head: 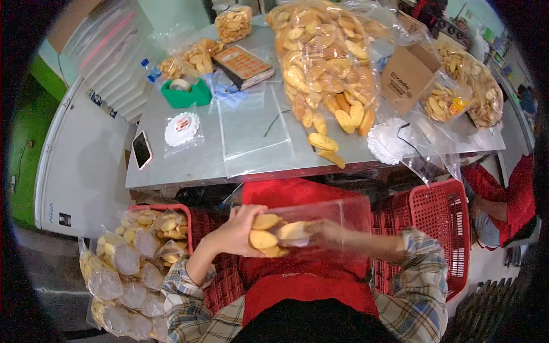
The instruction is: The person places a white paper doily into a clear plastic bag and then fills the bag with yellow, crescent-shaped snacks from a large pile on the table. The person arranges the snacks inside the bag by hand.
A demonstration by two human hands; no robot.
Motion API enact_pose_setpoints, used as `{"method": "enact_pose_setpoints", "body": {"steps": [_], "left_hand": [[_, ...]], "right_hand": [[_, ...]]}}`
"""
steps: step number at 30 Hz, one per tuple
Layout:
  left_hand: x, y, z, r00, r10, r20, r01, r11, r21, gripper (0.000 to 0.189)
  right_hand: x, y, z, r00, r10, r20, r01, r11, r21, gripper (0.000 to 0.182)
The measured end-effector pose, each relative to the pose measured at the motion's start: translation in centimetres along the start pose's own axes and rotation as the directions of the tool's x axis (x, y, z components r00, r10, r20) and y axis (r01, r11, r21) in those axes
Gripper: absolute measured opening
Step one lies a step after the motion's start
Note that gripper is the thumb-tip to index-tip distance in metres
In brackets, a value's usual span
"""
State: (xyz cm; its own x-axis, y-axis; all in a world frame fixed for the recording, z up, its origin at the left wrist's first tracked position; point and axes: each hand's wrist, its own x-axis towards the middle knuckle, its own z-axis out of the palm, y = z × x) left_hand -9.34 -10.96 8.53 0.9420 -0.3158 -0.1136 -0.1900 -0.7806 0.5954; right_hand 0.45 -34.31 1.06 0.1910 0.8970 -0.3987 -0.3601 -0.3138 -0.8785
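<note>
My left hand (240,229) grips the closed end of a clear plastic bag (354,214) over my lap, around several oval toasted bread slices (263,239). The bag's other end points right. My right hand (328,233) is blurred by motion and appears to be inside the bag, its fingers at the right end of one bread slice (292,230). Under that slice shows something pale, too blurred to name. On the table before me, a large clear bag of bread slices (324,55) lies with its mouth towards me, several slices spilling out near the table's front edge.
Red plastic baskets stand at both sides, the right basket (437,214) beside my elbow and the left one heaped with filled bags (128,274). The grey table (193,165) holds a phone (142,150), green tape dispenser (186,93), white doilies (388,141), notebook (244,65) and cardboard box (407,79).
</note>
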Motion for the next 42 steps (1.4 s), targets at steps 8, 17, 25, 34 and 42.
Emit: {"method": "enact_pose_setpoints", "body": {"steps": [8,17,25,34,42], "left_hand": [[2.1,4.3,2.6,0.951,0.300,0.076,-0.309,0.917,0.250,0.073],[1.7,3.8,4.9,0.888,0.451,0.095,-0.456,0.831,0.320,0.063],[2.5,3.6,5.5,0.907,0.373,-0.196,-0.337,0.922,0.192,0.043],[6.5,4.3,11.3,0.818,-0.281,-0.502,0.040,0.899,-0.437,0.043],[4.3,4.3,12.1,0.845,-0.374,-0.382,-0.040,0.668,-0.743,0.049]], "right_hand": [[-1.5,1.1,2.8,0.947,-0.321,0.033,0.156,0.544,0.824,0.046],[-4.3,3.1,3.7,0.991,-0.080,-0.105,0.132,0.587,0.799,0.043],[-5.2,-1.9,4.4,0.920,-0.179,-0.349,0.362,0.728,0.582,0.044],[-3.0,2.1,-1.7,0.839,-0.429,-0.334,0.211,0.823,-0.527,0.040],[-5.4,-0.3,2.7,0.852,-0.399,-0.338,0.186,0.835,-0.519,0.036]]}}
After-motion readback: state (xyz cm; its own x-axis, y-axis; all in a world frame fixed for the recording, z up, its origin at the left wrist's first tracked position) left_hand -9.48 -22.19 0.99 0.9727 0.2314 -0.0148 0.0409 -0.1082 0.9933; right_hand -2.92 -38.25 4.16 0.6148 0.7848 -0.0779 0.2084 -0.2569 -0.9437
